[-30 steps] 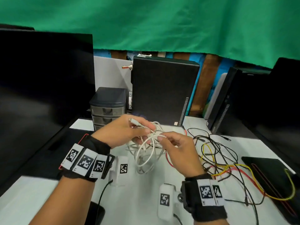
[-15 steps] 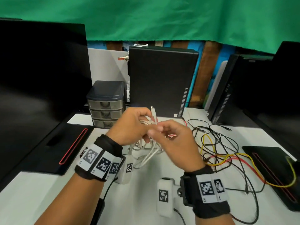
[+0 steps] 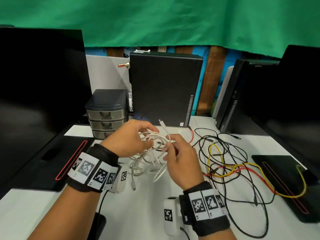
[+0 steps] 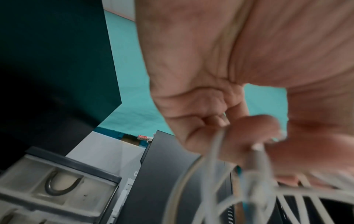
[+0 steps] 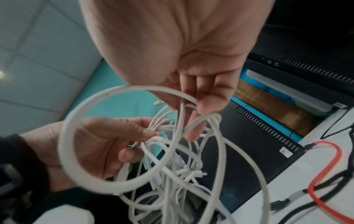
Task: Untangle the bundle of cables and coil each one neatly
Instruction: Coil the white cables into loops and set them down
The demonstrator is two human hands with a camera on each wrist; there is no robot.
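Observation:
A tangle of white cables [image 3: 149, 158] hangs above the white table between both hands. My left hand [image 3: 131, 139] grips several white loops with curled fingers [image 4: 216, 121]. My right hand [image 3: 178, 153] pinches one white strand near its end, and that cable's plug [image 3: 161, 122] sticks up above the fingers. In the right wrist view the white loops [image 5: 172, 151] drape from my right fingers [image 5: 208, 104] down past the left hand [image 5: 99, 142]. A second tangle of black, yellow and red cables [image 3: 228, 163] lies loose on the table to the right.
A small drawer unit [image 3: 106, 113] and a black computer case [image 3: 164, 90] stand behind the hands. Dark monitors stand at left [image 3: 39, 94] and right [image 3: 284, 104]. Black pads with a red line lie at left [image 3: 52, 161] and right [image 3: 285, 181].
Both hands have lifted the white bundle and shifted it slightly. The right hand has slid along the strand so the plug end now stands free above it.

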